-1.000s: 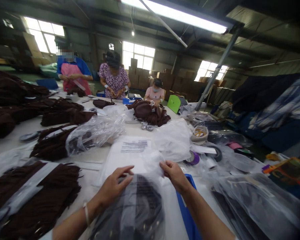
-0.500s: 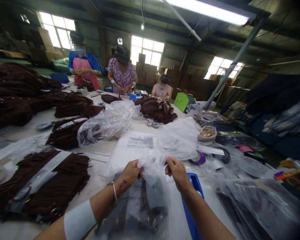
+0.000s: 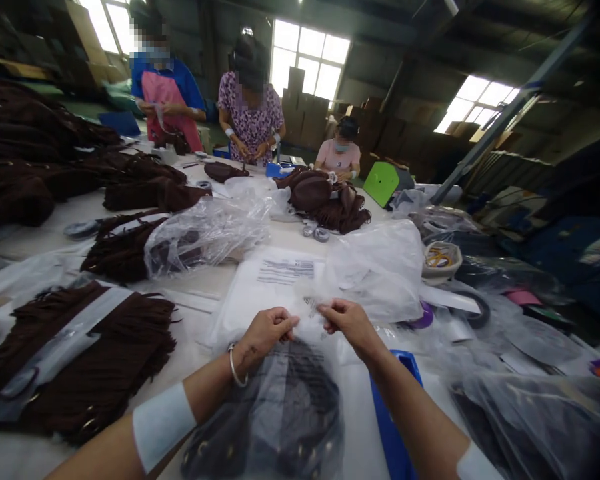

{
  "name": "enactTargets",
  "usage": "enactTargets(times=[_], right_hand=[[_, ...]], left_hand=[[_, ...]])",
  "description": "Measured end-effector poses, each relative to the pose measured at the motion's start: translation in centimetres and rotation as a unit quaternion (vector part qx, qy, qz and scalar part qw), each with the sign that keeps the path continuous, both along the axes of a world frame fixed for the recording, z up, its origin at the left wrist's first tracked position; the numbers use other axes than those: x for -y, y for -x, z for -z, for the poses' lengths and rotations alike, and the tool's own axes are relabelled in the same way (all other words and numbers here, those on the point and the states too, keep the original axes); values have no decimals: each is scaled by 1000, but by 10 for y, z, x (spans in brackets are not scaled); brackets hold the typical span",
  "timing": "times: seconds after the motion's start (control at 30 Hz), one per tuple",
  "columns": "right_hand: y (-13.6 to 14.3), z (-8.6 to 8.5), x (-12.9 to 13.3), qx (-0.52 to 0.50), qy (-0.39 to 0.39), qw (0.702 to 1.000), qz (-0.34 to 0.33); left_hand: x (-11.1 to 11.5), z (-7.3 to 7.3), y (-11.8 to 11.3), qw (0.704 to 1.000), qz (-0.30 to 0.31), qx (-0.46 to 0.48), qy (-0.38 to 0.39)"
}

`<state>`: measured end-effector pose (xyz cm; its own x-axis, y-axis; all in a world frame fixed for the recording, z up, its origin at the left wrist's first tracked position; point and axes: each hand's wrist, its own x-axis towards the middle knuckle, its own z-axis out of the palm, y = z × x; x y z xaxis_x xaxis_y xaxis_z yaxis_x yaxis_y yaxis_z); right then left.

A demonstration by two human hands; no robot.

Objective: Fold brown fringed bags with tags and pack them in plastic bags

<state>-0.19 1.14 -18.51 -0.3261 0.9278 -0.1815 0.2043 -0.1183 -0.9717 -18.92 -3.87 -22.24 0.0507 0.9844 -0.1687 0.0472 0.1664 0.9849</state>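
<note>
In front of me lies a clear plastic bag [image 3: 300, 400] with a dark brown handbag [image 3: 215, 437] inside, metal eyelets showing through the film. My left hand [image 3: 266, 331] is closed in a pinch at the bag's upper edge; the film in its fingertips is hard to make out. My right hand [image 3: 349, 325] pinches thin film to the right, and a small translucent printed part stands up at its fingertips. Beyond both hands is a stack of white printed plastic bags [image 3: 285, 270]. Right of the filled bag, beside my right forearm, is a blue tray [image 3: 387, 413].
Fringed brown bags [image 3: 105, 353] lie at left, with a brown pile [image 3: 30, 153] behind. A crumpled plastic bag [image 3: 375, 267] and a small pouch of rubber bands [image 3: 441, 260] are at right. More bagged goods [image 3: 535, 420] lie front right. Several co-workers [image 3: 253, 113] work across the table.
The bunched film between my hands has come down and now lies flatter over the brown handbag. My hands are slightly closer together. The view has tilted down.
</note>
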Motion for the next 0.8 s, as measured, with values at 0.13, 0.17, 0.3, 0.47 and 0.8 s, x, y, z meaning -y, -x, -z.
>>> enactTargets(times=[0.13, 0.17, 0.3, 0.47, 0.8], right_hand=[[-14, 2, -17, -34, 8, 997, 73], [-14, 4, -18, -41, 8, 995, 88], [-2, 15, -14, -36, 10, 994, 108], [-21, 13, -39, 80, -34, 987, 136], [-70, 3, -156, 501, -143, 849, 94]], left_hand=[[-10, 8, -6, 999, 1, 35, -21], [-12, 10, -9, 998, 16, 45, -34], [-18, 15, -23, 992, 95, 52, -65], [-18, 14, -24, 996, 85, -4, -16], [-15, 19, -14, 998, -35, -11, 41]])
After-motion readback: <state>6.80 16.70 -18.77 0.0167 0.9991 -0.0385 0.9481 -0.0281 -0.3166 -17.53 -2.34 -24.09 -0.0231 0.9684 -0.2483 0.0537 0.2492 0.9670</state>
